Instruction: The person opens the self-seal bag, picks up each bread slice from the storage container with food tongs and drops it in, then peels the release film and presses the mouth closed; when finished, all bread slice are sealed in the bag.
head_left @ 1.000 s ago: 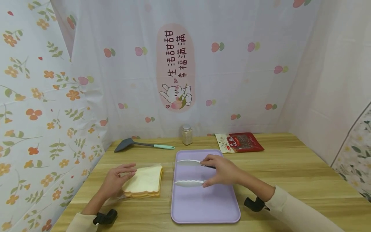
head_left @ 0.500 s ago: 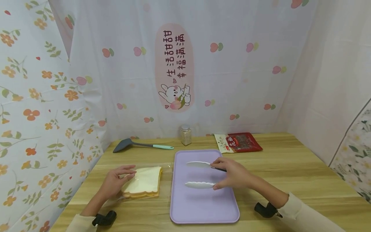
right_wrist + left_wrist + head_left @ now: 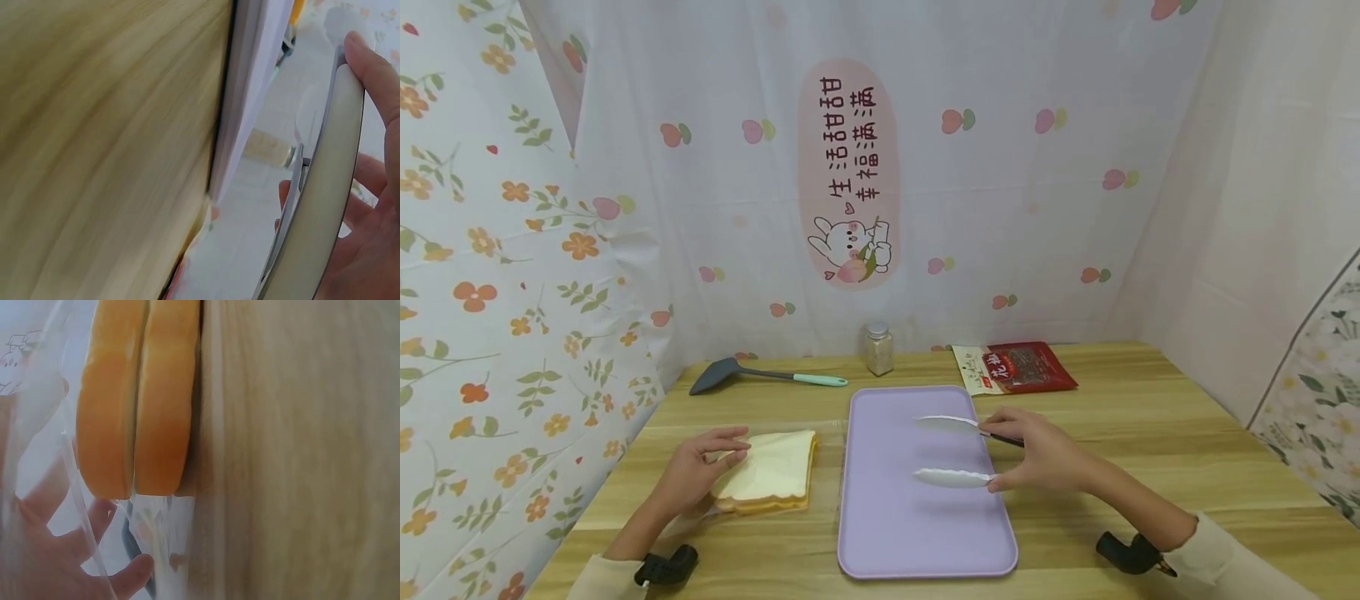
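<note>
My left hand [image 3: 692, 471] is at the near left corner of a stack of bread slices [image 3: 771, 467] in a clear plastic bag [image 3: 827, 467]. Two crusts [image 3: 109, 425] show side by side in the left wrist view, with spread fingers [image 3: 134, 575] seen among the plastic. My right hand [image 3: 1045, 454] grips a pair of tongs [image 3: 951, 478] by both arms, thumb on one and fingers on the other. Their white scalloped heads point left over the purple tray [image 3: 925, 533], spread apart with nothing between them. A pale tong arm [image 3: 331, 169] fills the right wrist view's middle.
Along the back of the wooden table lie a spatula [image 3: 760, 371] with a mint handle and a red and cream spice packet [image 3: 1015, 368]. A glass jar [image 3: 879, 350] with a metal lid stands between them. Patterned curtains rise behind.
My right hand has moved to the right with the tongs, so their heads have shifted from the tray's left side toward its right. My left hand and the bread have stayed in place.
</note>
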A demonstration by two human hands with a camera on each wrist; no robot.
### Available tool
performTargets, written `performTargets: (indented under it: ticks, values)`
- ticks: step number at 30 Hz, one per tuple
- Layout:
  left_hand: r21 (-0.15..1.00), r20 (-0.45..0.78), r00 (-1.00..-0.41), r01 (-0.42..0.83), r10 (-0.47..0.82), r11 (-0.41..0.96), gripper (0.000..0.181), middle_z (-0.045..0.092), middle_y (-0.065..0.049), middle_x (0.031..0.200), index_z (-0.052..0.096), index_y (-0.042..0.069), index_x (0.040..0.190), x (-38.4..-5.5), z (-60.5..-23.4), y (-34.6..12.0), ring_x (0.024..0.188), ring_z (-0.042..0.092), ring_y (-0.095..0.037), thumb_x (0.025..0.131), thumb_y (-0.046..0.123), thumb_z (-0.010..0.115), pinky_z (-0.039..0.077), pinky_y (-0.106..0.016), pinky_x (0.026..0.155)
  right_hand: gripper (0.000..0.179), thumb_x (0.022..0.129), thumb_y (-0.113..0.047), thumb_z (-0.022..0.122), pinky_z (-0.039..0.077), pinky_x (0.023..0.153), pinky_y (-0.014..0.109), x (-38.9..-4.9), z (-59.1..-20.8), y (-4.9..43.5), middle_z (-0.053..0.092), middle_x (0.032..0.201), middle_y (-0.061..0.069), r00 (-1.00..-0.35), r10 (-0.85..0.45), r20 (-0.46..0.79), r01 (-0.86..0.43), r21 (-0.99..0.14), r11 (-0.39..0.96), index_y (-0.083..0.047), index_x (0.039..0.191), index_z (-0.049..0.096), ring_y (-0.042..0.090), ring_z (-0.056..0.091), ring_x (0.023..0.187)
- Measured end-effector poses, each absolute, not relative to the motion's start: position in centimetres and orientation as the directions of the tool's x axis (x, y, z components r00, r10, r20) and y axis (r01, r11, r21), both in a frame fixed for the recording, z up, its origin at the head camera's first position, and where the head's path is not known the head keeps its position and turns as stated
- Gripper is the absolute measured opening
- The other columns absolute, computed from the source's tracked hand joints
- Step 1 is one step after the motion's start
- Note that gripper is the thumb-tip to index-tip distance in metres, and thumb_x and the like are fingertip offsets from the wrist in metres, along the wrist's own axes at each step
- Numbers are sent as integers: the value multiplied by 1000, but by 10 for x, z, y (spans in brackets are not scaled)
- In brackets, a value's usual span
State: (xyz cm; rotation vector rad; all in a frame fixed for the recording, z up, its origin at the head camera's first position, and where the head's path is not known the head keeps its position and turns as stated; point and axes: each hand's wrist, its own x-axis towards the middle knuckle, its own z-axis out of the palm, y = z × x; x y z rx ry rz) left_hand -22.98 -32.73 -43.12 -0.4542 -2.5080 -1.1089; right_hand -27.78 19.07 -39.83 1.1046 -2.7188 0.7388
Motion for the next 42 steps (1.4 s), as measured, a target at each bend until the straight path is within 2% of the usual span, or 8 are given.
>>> performTargets:
  ticks: [5,7,9,11,18,29,36,42]
  values:
    - [645,420,-894,414,156,643,12,67,-14,125,79,11,101,-229,-430,-328,119,56,-42,91,13,73,54,-46,82,82,69,-56,85,52,85,40,-279,-403,206,62,120,-3,-743,-615,266,-664,-413,623,-5,130,65,17,58,106]
    - [643,420,-893,418,161,642,12,66,-15,125,79,10,100,-229,-430,-329,119,55,-44,91,13,73,52,-53,85,82,69,-57,84,51,83,38,-280,-406,212,62,119,-4,-747,-610,265,-659,-417,626,-6,130,65,16,58,104]
    - [637,422,-892,421,164,646,12,66,-16,125,79,10,100,-230,-430,-329,119,55,-44,91,12,73,51,-56,86,82,69,-58,84,51,83,38,-281,-408,219,62,118,-3,-755,-602,262,-650,-424,631,-6,130,65,16,57,103]
    - [627,429,-887,427,168,652,11,67,-16,124,79,10,99,-230,-431,-329,118,56,-43,90,12,73,52,-54,86,83,70,-60,82,51,84,39,-281,-408,225,62,119,-3,-766,-591,254,-638,-423,644,-5,130,65,17,57,105]
    - [593,434,-884,425,172,684,10,67,-13,124,80,14,98,-230,-433,-329,117,58,-36,89,13,75,51,-26,87,85,70,-62,81,51,85,43,-282,-410,250,62,121,-1,-812,-537,227,-580,-415,701,-5,130,65,21,58,107]
    - [598,420,-891,416,174,685,11,67,-13,125,80,15,98,-228,-434,-331,119,57,-40,89,14,74,49,-28,91,89,67,-60,84,50,87,47,-286,-414,277,62,122,7,-831,-515,211,-556,-381,739,-1,130,64,28,59,110]
    - [601,426,-887,425,178,677,10,66,-14,125,79,15,98,-229,-435,-330,120,56,-41,89,13,74,46,-57,92,90,66,-59,86,50,88,48,-289,-414,290,63,121,9,-843,-499,200,-536,-379,754,2,128,64,30,59,110]
    - [608,429,-886,427,176,669,10,66,-15,125,79,13,97,-230,-435,-329,120,56,-43,88,12,75,44,-61,92,91,66,-61,85,51,86,46,-292,-416,300,63,121,12,-845,-504,178,-533,-355,768,3,128,64,30,60,108]
